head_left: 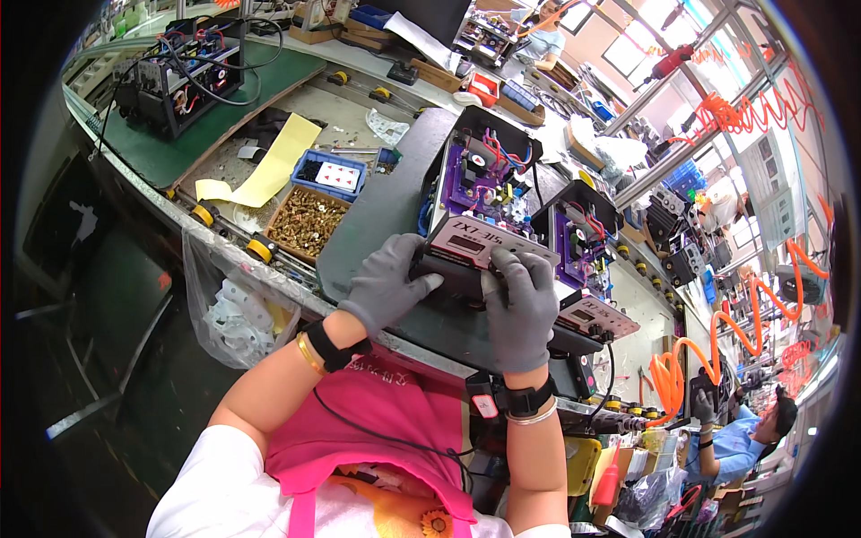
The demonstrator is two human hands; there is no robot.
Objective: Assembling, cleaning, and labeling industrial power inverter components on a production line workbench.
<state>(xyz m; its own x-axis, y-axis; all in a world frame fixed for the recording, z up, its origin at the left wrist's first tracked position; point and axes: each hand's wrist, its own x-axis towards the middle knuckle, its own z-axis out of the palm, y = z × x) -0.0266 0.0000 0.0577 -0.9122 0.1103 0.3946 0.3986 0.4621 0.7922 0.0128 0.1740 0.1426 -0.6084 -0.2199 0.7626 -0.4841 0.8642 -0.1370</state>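
Note:
A welding machine without its cover stands on a dark grey pad [359, 235], with its purple circuit board [473, 176] and coloured wires exposed. Its silver front panel [468, 240] faces me, leaning outward at the bottom edge. My left hand [387, 280], in a grey glove, has its fingers at the panel's left end and its thumb stretched along below. My gloved right hand [523, 309] bends its fingers onto the panel's right part, thumb at the lower edge. What lies under those fingertips is hidden. A second open welding machine [581, 235] sits just to the right.
Left of the pad are a cardboard box of brass fittings [305, 222], a blue tray [328, 173] and yellow paper [278, 161]. Another machine [182, 79] stands on a green board. A plastic bag [235, 309] hangs off the edge. Orange coiled hoses [758, 309] and a co-worker [740, 439] are at right.

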